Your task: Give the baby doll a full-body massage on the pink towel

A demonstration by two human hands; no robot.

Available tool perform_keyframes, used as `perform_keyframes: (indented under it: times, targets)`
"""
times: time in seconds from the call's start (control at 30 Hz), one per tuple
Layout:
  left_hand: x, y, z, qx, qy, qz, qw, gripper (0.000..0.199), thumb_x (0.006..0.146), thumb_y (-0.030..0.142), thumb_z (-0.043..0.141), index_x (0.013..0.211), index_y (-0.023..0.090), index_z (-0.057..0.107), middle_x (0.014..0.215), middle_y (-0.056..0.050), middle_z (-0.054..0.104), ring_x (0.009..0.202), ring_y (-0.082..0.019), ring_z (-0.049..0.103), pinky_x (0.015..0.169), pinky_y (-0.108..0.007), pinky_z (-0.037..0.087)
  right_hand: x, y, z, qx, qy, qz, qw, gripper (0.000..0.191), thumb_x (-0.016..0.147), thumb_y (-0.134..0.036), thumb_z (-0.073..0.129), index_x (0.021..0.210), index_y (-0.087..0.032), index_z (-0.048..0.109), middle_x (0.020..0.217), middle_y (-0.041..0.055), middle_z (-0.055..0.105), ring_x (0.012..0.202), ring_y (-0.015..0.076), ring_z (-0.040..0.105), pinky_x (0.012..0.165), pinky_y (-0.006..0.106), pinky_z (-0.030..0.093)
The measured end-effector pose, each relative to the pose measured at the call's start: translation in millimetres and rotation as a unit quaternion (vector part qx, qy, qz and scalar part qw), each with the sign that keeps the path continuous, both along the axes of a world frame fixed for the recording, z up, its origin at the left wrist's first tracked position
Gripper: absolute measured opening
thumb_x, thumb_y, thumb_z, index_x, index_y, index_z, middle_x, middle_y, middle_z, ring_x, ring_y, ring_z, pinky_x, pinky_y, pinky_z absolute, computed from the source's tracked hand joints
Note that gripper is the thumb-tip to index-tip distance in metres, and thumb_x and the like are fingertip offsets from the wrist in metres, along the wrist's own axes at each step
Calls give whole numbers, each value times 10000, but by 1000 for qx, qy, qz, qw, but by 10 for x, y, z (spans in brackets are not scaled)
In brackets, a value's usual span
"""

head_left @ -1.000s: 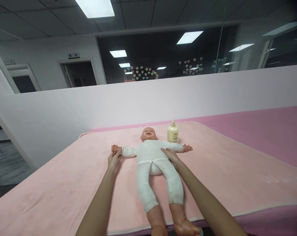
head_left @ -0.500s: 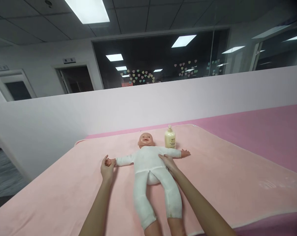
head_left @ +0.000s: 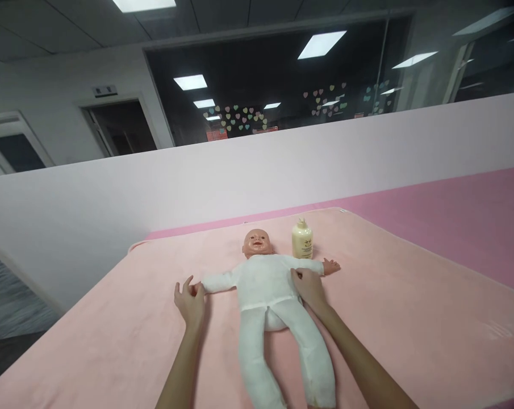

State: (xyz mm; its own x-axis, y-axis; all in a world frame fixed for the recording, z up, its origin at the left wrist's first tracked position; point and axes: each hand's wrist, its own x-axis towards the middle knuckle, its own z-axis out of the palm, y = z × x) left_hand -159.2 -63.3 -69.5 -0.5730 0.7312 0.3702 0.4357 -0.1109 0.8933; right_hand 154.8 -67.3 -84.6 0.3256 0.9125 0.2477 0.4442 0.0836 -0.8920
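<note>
A baby doll (head_left: 265,278) in a white suit lies face up on a pink blanket (head_left: 124,341), its arms spread and its legs toward me. My left hand (head_left: 191,301) holds the doll's hand at the left between thumb and fingers, mostly covering it; some other fingers are raised. At the right side of the doll's torso, my right hand (head_left: 311,288) touches the white cloth with its fingers curled together. Whether cloth is pinched between them is hidden. Beyond the doll's outstretched arm on the right stands a pale yellow pump bottle (head_left: 303,240).
A low white wall (head_left: 222,182) runs behind the blanket. Pink surface (head_left: 452,221) shows past the blanket's right edge. Above the wall is a dark window (head_left: 274,74) with heart-shaped stickers, and a doorway (head_left: 122,128) is at the left.
The view has tipped down and shifted slightly. My right hand's fingers have curled in at the doll's side. My left hand stays at the doll's hand, its fingers more raised.
</note>
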Motion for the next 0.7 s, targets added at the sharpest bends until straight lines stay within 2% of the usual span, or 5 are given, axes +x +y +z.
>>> perform_keyframes:
  times: [0.1, 0.2, 0.4, 0.53, 0.7]
  targets:
    - [118, -80, 85, 22, 70, 57, 996, 325, 740, 210, 576, 1063, 182, 601, 1402, -166, 309, 1351, -329, 221, 1100, -477, 185, 128, 33, 211, 29, -21, -22, 999, 329, 794, -367, 481, 531, -188, 564, 543, 38, 586, 513, 142, 490, 557, 251, 357]
    - [374, -163, 221, 74, 66, 34, 994, 342, 778, 201, 534, 1116, 222, 583, 1418, -110, 324, 1326, -303, 277, 1092, -447, 229, 281, 183, 575, 91, 40, -46, 994, 344, 810, -431, 478, 646, -169, 629, 571, 27, 599, 506, 133, 517, 554, 247, 383]
    - [1214, -268, 683, 120, 80, -232, 962, 273, 837, 236, 519, 1092, 245, 615, 1300, -79, 488, 1241, -262, 421, 1046, -410, 331, 445, 566, 1233, 232, 191, -102, 948, 404, 786, -506, 525, 736, -127, 654, 587, 28, 583, 507, 116, 520, 509, 234, 418]
    - [1667, -299, 1080, 105, 125, -393, 905, 269, 873, 239, 497, 1115, 238, 614, 1232, -77, 560, 1174, -225, 495, 1005, -377, 386, 463, 645, 1377, 279, 242, -98, 924, 407, 775, -504, 550, 724, -112, 645, 550, 24, 564, 469, 109, 504, 463, 236, 416]
    - [1974, -517, 1533, 144, 111, -487, 854, 240, 876, 204, 499, 1063, 225, 648, 1056, -59, 664, 1025, -183, 596, 918, -317, 466, 507, 498, 1543, 315, 270, -82, 906, 364, 760, -470, 591, 697, -115, 640, 531, 16, 560, 446, 103, 498, 424, 230, 398]
